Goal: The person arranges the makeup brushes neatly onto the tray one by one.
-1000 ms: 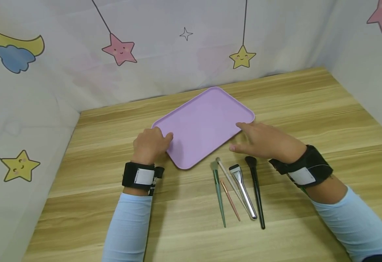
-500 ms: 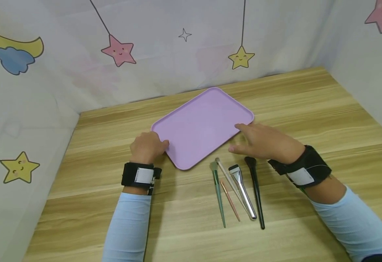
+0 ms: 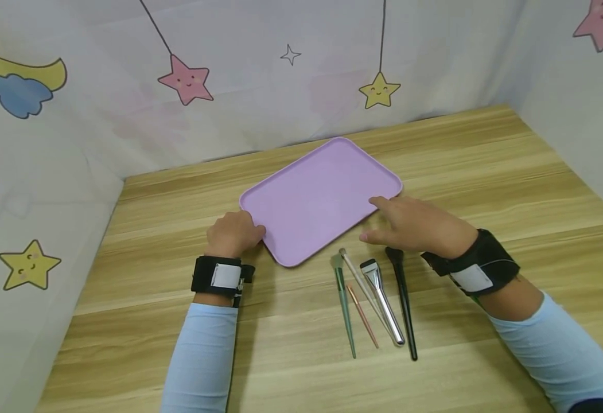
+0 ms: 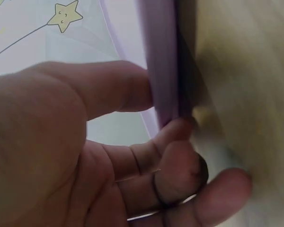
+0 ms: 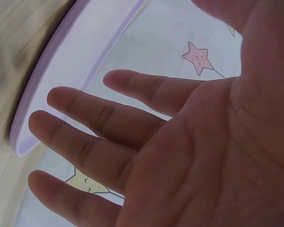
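A lilac rectangular tray (image 3: 322, 198) lies at an angle on the wooden table. At its left short side my left hand (image 3: 233, 234) pinches the rim; in the left wrist view the thumb (image 4: 118, 87) meets one face of the tray edge (image 4: 161, 52) and a fingertip bends against the other side. My right hand (image 3: 420, 225) hovers by the tray's right front corner with fingers spread, holding nothing. Below it lie several makeup brushes: a green brush (image 3: 343, 307), a small copper brush (image 3: 363, 316), a white-handled brush (image 3: 365, 289), a silver flat brush (image 3: 385, 301) and a black brush (image 3: 405, 304).
The wooden table (image 3: 487, 183) meets a white curtain (image 3: 260, 115) behind, printed with stars and a moon. More of this cloth hangs at the left and right sides. Both wrists carry black straps.
My left hand has drawn back a little toward the left, its thumb sliding from over the tray to its rim. The tray has shifted very slightly. My right hand and the brushes look nearly unchanged.
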A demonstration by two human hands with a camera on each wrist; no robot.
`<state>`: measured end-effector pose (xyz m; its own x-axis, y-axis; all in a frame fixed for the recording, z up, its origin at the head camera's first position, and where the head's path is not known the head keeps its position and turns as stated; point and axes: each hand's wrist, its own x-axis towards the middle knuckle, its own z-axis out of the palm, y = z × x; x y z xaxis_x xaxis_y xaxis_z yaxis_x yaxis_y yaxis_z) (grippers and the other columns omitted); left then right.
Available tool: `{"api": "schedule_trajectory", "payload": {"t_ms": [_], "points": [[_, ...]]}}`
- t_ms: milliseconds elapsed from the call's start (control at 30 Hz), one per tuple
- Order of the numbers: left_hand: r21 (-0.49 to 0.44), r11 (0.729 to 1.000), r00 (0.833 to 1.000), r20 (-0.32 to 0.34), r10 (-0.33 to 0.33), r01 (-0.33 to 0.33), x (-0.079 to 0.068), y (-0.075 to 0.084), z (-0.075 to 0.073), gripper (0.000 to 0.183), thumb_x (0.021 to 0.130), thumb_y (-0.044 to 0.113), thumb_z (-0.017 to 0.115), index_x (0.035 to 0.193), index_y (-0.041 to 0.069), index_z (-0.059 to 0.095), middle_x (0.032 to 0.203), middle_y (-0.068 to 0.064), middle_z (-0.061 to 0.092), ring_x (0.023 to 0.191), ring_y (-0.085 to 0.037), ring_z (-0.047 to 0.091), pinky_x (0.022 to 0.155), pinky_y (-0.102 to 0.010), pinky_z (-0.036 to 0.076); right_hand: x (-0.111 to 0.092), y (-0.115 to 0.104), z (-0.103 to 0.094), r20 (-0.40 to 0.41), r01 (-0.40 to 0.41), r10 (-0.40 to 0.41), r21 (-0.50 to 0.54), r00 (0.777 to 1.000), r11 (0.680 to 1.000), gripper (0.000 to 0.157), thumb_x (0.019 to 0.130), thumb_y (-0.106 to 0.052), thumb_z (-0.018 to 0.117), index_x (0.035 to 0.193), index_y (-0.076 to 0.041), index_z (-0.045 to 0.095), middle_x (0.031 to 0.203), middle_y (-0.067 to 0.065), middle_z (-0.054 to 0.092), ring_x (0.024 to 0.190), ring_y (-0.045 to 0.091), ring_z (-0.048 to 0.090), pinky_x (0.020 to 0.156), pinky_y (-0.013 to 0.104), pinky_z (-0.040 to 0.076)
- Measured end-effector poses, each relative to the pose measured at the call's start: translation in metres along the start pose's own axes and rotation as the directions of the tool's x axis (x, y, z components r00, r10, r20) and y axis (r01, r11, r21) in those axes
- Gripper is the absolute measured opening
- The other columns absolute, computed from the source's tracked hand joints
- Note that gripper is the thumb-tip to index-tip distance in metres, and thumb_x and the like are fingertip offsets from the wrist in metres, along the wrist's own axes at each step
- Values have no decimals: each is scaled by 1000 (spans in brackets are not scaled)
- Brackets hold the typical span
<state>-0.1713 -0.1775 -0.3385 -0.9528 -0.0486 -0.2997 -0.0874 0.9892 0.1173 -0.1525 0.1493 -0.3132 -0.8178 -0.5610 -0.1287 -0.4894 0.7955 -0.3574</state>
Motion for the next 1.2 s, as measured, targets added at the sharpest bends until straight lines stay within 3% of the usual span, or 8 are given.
{"api": "schedule_trajectory", "payload": {"t_ms": [433, 800, 933, 1200], "points": [[-95, 995, 1000, -29, -12, 9, 9, -1, 7, 24, 87, 29, 45, 74, 9, 49, 72, -12, 53, 62, -25, 50, 51, -37, 38, 1, -2, 2, 15, -7, 7, -21, 1000, 1000, 80, 88, -54, 54, 136, 7, 34, 126, 28, 50, 114, 34, 47, 92, 51, 42], [-121, 993, 998, -63, 2, -9, 22, -2, 14, 26, 90, 30, 43, 96, 5, 49, 77, -13, 53, 65, -27, 50, 53, -38, 38, -5, -4, 4, -1, 16, -16, -22, 1000, 1000, 80, 87, -54, 54, 134, 8, 36, 123, 29, 51, 111, 36, 49, 92, 52, 41], [-128, 992, 998, -64, 11, -20, 27, -2, 15, 24, 90, 30, 44, 90, 6, 50, 75, -12, 53, 64, -27, 50, 52, -38, 38, -10, -1, 7, -18, 23, -24, -55, 1000, 998, 78, 87, -54, 55, 131, 8, 39, 117, 28, 56, 105, 35, 53, 89, 51, 44], [-149, 988, 998, -54, 38, -45, 34, -6, 12, 24, 89, 30, 42, 79, 9, 48, 73, -10, 52, 62, -25, 50, 52, -38, 37, -21, 1, 10, -67, 42, -50, -118, 996, 992, 70, 85, -52, 59, 121, 8, 49, 95, 20, 63, 82, 28, 59, 70, 47, 51]]}}
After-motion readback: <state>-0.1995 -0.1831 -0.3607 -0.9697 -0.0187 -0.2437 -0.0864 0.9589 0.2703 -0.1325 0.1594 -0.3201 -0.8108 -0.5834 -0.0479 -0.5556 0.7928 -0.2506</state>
